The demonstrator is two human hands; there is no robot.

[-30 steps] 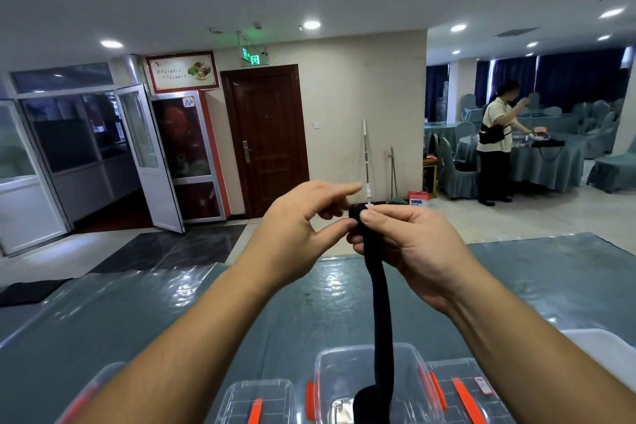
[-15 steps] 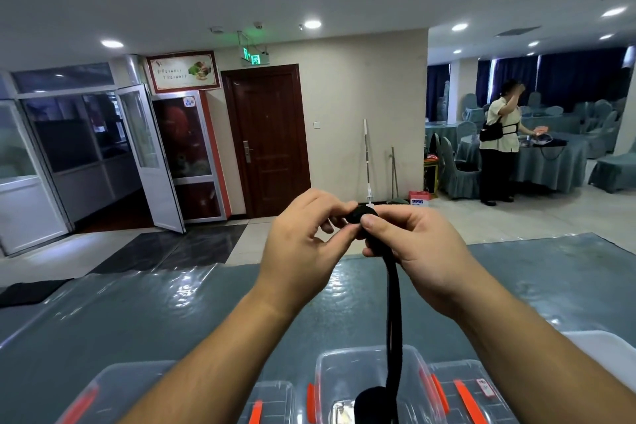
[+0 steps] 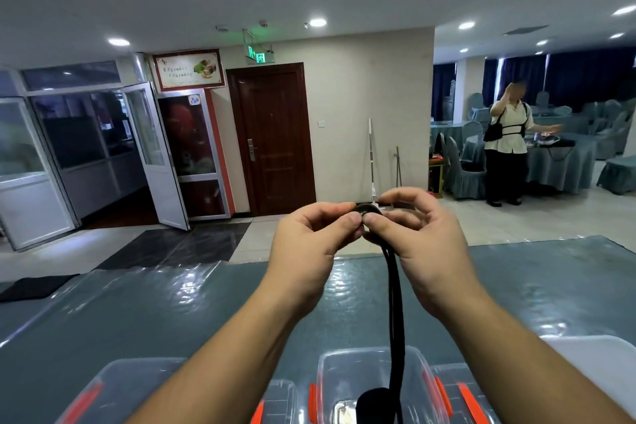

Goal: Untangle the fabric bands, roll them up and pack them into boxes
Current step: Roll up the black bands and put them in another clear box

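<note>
A black fabric band (image 3: 394, 313) hangs straight down from my hands, held up in front of me over the table. Its top end is wound into a small tight coil between my fingertips. My left hand (image 3: 309, 244) pinches the coil from the left with thumb and fingers. My right hand (image 3: 420, 237) pinches it from the right, thumb on the front. The band's lower end drops into an open clear plastic box (image 3: 330, 375) at the near edge, where a dark bundle (image 3: 375, 404) lies.
Several clear boxes with orange latches (image 3: 86, 399) line the near edge of the teal plastic-covered table (image 3: 172, 313). A white lid (image 3: 599, 354) lies at the right. Beyond are a brown door (image 3: 272, 138) and a person (image 3: 506, 144) by a covered table.
The coil at the band's top has grown as my fingers turned it. The hanging band has twisted from flat to edge-on. The person in the background raised an arm.
</note>
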